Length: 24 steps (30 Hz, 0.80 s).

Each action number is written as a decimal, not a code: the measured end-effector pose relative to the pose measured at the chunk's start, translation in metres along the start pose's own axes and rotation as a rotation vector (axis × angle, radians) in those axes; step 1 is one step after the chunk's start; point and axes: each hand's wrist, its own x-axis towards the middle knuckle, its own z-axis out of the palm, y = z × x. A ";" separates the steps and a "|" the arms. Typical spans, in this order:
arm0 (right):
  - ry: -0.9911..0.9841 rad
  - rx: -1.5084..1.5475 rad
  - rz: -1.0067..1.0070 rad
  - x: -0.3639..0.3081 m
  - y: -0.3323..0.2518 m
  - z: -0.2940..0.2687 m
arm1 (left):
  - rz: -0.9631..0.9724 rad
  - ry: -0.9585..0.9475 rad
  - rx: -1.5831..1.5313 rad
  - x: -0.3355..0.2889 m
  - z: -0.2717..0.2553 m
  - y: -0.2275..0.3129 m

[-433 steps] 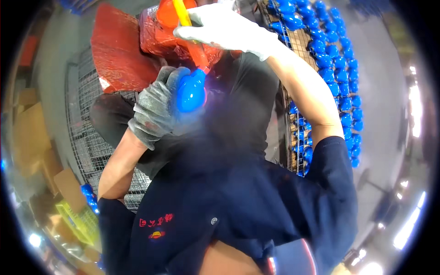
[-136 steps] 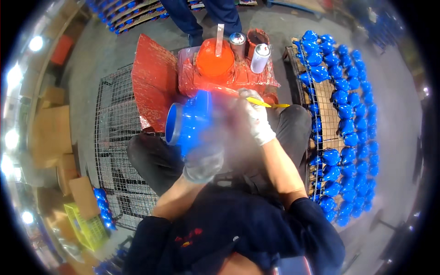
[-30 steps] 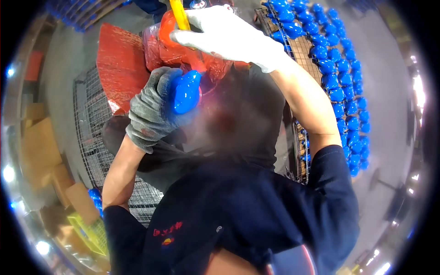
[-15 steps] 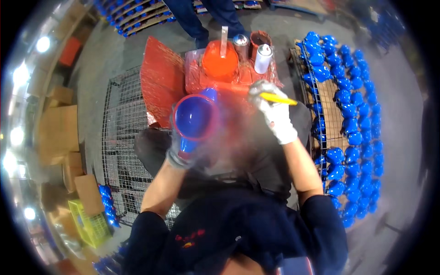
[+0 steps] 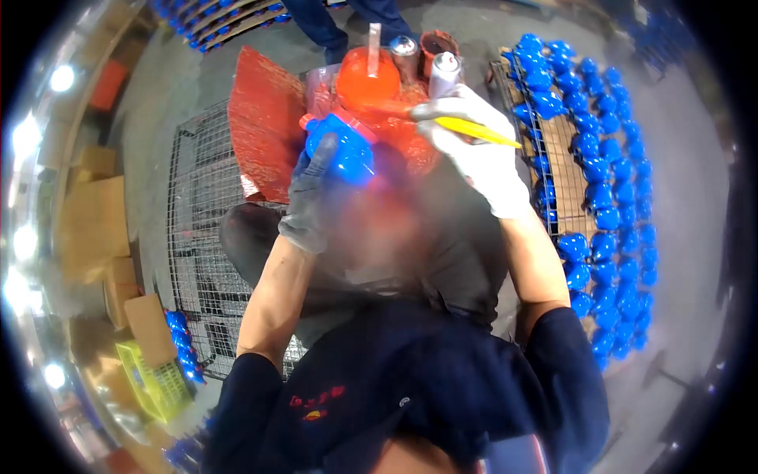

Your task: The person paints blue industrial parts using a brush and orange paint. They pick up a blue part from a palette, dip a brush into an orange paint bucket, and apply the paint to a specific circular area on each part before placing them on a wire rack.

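Observation:
My left hand (image 5: 304,201), in a dark grey glove, is closed around a glossy blue pot (image 5: 347,154) with a red-painted rim and side lugs. The pot is tipped so that its rounded outside shows and its rim points away from me. My right hand (image 5: 482,146), in a white glove, grips a paintbrush (image 5: 478,132) with a yellow handle. Its red-smeared front part points left, close to the pot's rim; whether it touches cannot be made out. Just beyond stands an orange-red paint tub (image 5: 369,79) with a pale flat stick (image 5: 373,49) in it.
Beside the tub are a spray can (image 5: 445,71), a metal can (image 5: 404,55) and a red-stained pot (image 5: 438,46). A red-painted board (image 5: 264,126) leans at the left over a wire rack (image 5: 193,213). Rows of blue pots (image 5: 604,197) stand at the right. A person's legs (image 5: 320,28) are ahead.
The blue pot has turned from showing its open inside to lying tipped with its outside toward me. It moved slightly away from me. My right hand with the brush shifted a little forward.

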 end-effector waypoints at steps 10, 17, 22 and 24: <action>-0.006 -0.301 -0.172 0.000 -0.008 0.018 | 0.336 0.318 0.566 -0.001 0.029 -0.035; -0.096 -0.480 -0.245 -0.006 -0.004 0.028 | 0.596 0.286 0.732 0.001 0.011 -0.048; -0.098 -0.519 -0.188 -0.014 -0.010 0.031 | 0.615 0.405 0.681 0.002 0.011 -0.046; -0.081 -0.495 -0.171 -0.020 -0.009 0.033 | 0.424 0.433 0.595 0.000 0.019 -0.035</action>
